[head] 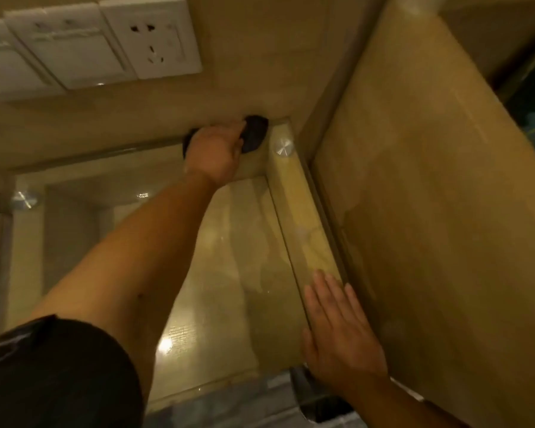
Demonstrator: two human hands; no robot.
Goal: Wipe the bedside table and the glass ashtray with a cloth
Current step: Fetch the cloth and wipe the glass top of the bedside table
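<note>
My left hand (213, 152) reaches to the far back edge of the glass-topped bedside table (217, 273) and presses a dark cloth (254, 134) against the surface where it meets the wall. The cloth sticks out on both sides of my fingers. My right hand (337, 332) lies flat with fingers spread on the table's right front corner, holding nothing. No ashtray shows in this view.
White wall switches and a socket (155, 35) sit above the table at the upper left. Round metal studs (283, 147) fix the glass top at its corners. A tall beige panel (430, 211) rises along the right side. Grey floor (229, 406) shows below the front edge.
</note>
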